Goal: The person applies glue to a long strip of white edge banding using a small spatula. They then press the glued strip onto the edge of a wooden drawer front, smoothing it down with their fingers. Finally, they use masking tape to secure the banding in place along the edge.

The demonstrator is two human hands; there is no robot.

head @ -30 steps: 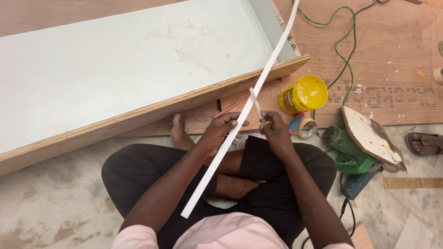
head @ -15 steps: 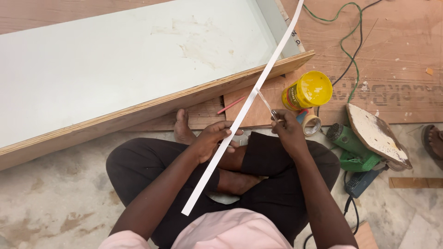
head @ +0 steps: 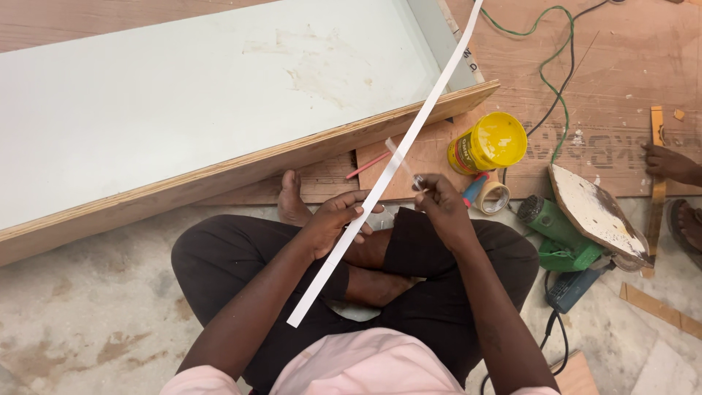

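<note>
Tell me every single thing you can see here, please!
strip: one, white, long, running slantwise through the left hand
thin stick: one, pale, pinched by the right hand
board: one, pale grey top with wooden edge, ahead of the person
tub: one, yellow, right of the hands
tape roll: one, tan, below the tub
power tool: one, green, far right
cable: one, green, top right
another person's hand: one, right edge
left hand: one, holding the strip
right hand: one, holding the thin stick
</note>
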